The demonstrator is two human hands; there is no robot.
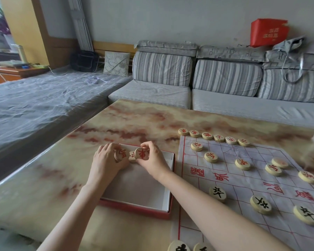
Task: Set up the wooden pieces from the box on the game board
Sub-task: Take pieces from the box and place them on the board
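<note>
1. Over the far end of the box (134, 208), the left grip (107, 158) holds a red piece (121, 154), and the right grip (152, 158) pinches a second red piece (142, 153).
2. Carry both pieces right of the box to the board (243, 180), faces kept up.

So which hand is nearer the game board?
Right. The right hand is over the box, just left of the game board; the left hand lies further left.

Red 車 shows on the chariot piece (142, 153) pinched by the right hand (153, 158); red 馬, turned sideways, on the horse piece (121, 154) held in the left hand (107, 158); the game board (252, 182) carries red 楚河 and 漢界, upside down from the near side; three near black pieces (217, 193) read 卒; gold print on the far red package (269, 32) is too blurred to read.
</note>
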